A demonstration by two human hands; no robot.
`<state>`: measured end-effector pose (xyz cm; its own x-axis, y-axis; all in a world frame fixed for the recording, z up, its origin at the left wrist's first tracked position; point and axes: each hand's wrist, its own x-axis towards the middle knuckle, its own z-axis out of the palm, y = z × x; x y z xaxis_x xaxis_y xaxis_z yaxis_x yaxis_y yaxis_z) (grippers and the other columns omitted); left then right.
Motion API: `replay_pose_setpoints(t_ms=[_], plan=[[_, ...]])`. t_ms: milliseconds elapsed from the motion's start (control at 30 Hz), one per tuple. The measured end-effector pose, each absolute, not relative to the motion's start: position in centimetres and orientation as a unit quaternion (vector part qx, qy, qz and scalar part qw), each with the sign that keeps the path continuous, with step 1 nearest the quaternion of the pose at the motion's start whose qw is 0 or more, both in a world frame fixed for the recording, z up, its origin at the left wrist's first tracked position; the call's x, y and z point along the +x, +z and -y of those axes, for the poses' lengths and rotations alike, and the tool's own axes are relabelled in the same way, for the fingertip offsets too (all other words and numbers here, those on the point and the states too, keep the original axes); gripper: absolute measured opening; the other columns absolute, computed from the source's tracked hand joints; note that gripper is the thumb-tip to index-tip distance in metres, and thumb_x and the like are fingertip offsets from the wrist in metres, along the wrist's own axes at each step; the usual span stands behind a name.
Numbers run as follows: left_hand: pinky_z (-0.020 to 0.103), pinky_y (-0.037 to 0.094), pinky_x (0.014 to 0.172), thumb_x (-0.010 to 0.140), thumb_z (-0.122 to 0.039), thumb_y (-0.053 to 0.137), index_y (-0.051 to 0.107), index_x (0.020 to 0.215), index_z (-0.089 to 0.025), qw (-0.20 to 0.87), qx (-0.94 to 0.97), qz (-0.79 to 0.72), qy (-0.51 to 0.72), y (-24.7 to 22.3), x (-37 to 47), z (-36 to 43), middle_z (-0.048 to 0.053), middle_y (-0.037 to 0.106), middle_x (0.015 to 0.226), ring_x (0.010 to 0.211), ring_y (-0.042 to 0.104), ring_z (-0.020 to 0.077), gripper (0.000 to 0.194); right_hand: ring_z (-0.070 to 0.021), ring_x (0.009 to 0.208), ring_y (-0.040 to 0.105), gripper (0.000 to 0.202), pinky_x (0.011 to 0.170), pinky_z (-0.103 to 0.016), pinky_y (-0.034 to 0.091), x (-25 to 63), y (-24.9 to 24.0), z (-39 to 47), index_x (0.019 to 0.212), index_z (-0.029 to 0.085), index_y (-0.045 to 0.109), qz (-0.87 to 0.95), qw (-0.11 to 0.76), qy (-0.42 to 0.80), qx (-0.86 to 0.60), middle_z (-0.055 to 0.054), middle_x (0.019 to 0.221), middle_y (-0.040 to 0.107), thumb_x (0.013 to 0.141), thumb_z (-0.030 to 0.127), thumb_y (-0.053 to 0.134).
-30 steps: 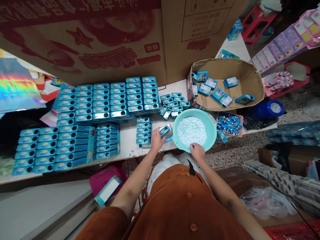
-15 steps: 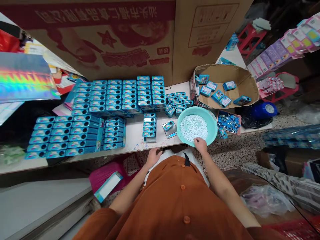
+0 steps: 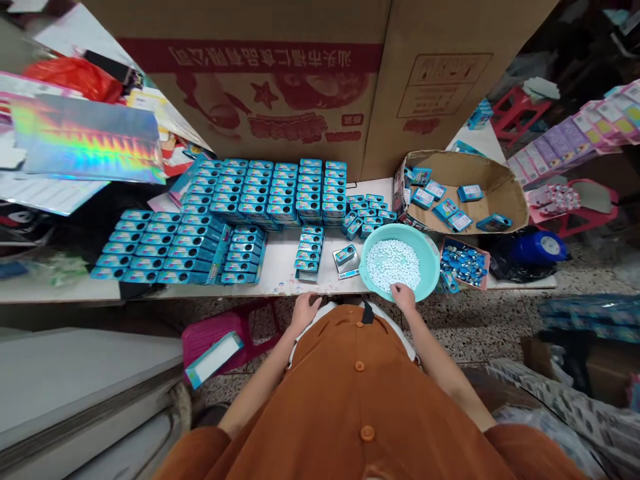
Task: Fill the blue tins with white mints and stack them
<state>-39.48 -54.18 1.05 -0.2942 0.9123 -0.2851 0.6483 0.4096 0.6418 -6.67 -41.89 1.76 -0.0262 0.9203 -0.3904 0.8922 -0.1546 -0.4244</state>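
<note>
My right hand (image 3: 403, 297) is at the near rim of a round mint-green basin (image 3: 431, 267), its fingers bent together just over the rim. Small white pellets (image 3: 395, 263) cover the basin's floor beside the fingertips. Whatever those fingers pinch, if anything, is too small to make out. My left hand (image 3: 304, 313) hovers at the table's front edge, thumb and fingers apart, with nothing seen in it. Between the hands, on the table (image 3: 280, 257), a small blue tin (image 3: 345, 254) rests on a silvery base. A short row of blue boxes (image 3: 308, 247) lies left of it.
Stacks of blue boxes (image 3: 260, 193) fill the table's left and back. A large carton (image 3: 320, 87) stands behind. At right are a cut-down cardboard box (image 3: 480, 193) with loose blue packs, a pink tray (image 3: 465, 263) of blue-and-silver pieces, and a blue roll (image 3: 540, 247). A magenta stool (image 3: 210, 333) stands below.
The view has tilted and shifted, so the table's things appear moved. My right hand stays at the basin's near rim, and my left hand stays by the table edge with its fingers a little more extended.
</note>
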Motion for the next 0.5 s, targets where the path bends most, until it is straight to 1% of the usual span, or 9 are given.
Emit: replay_pose_setpoints(t_ms=[100,200,267,400,433,500], plan=[[0.043,0.049,0.091,0.081,-0.035,0.053,0.066,0.096,-0.017,0.321,0.482,-0.788,0.21,1.7,-38.4,54.4,0.01,0.07,0.099,0.098,0.063,0.026,0.026,-0.0158,0.072,0.059,0.03,0.061,-0.022,0.036,-6.4,1.3,40.8,0.079,0.021,0.07,0.646,0.017,0.342,-0.682,-0.003,0.082,0.07,0.085,0.035,0.044],[0.043,0.048,0.093,0.08,-0.036,0.054,0.066,0.095,-0.018,0.325,0.453,-0.804,0.207,2.3,-37.0,54.8,0.009,0.07,0.101,0.099,0.063,0.0261,0.026,-0.0163,0.08,0.06,0.03,0.071,-0.023,0.04,-6.6,0.3,39.2,0.086,0.02,0.069,0.66,0.037,0.365,-0.655,-0.004,0.09,0.07,0.087,0.036,0.044],[0.043,0.049,0.092,0.08,-0.037,0.054,0.066,0.095,-0.017,0.328,0.435,-0.814,0.201,2.4,-36.1,55.3,0.01,0.07,0.101,0.098,0.063,0.026,0.028,-0.0173,0.087,0.06,0.03,0.078,-0.025,0.041,-7.2,-0.8,38.0,0.095,0.019,0.068,0.683,0.043,0.366,-0.63,-0.006,0.098,0.069,0.087,0.036,0.045],[0.043,0.049,0.091,0.08,-0.041,0.053,0.066,0.095,-0.017,0.323,0.42,-0.826,0.194,2.4,-34.3,56.5,0.01,0.07,0.099,0.098,0.063,0.0261,0.031,-0.0214,0.11,0.053,0.036,0.094,-0.029,0.037,-9.3,-3.2,36.3,0.114,0.014,0.06,0.75,0.052,0.326,-0.574,-0.013,0.117,0.062,0.088,0.036,0.049],[0.043,0.049,0.091,0.079,-0.042,0.053,0.066,0.095,-0.017,0.321,0.42,-0.827,0.193,2.4,-34.0,56.8,0.01,0.07,0.099,0.098,0.063,0.0261,0.032,-0.0219,0.113,0.051,0.036,0.096,-0.029,0.036,-9.9,-3.6,36.2,0.115,0.014,0.059,0.761,0.049,0.32,-0.562,-0.013,0.118,0.06,0.089,0.036,0.049],[0.044,0.05,0.091,0.079,-0.042,0.052,0.067,0.094,-0.018,0.32,0.423,-0.826,0.19,2.5,-33.5,57.4,0.01,0.07,0.099,0.098,0.064,0.0262,0.032,-0.0214,0.112,0.052,0.034,0.094,-0.028,0.035,-10.9,-4.3,36.3,0.114,0.014,0.059,0.769,0.033,0.327,-0.549,-0.013,0.117,0.061,0.09,0.035,0.047]])
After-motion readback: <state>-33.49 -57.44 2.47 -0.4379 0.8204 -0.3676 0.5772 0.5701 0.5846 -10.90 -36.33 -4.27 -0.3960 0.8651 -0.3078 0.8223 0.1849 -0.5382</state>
